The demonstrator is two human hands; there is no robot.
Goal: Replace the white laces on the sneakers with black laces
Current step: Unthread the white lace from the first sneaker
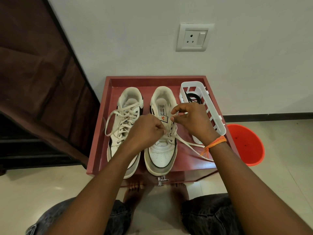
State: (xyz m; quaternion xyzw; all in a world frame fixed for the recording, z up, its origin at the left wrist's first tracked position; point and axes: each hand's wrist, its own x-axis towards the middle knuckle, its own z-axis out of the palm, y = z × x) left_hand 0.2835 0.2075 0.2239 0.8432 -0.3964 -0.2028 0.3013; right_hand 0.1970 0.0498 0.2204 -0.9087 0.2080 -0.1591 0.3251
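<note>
Sneaker pair on red table, right-hand sneaker being unlaced.

Item: two white sneakers side by side on the red table [100, 133], toes toward the person. Left sneaker [122, 133] fully laced in white, its loose loops lying across the tongue. Right sneaker [162, 146], just beside it, has its upper eyelets bare; its white lace [191, 145] remains in the lower eyelets and trails off to the right of this sneaker across the table. Left hand [145, 131] has its fingers curled, pinching the lace at the eyelets of the right sneaker. Right hand [191, 121], with an orange thread at the wrist, pinches a lace strand above the tongue. Black laces [193, 97] lie in a white basket [211, 112] to the right of the right sneaker.
</note>
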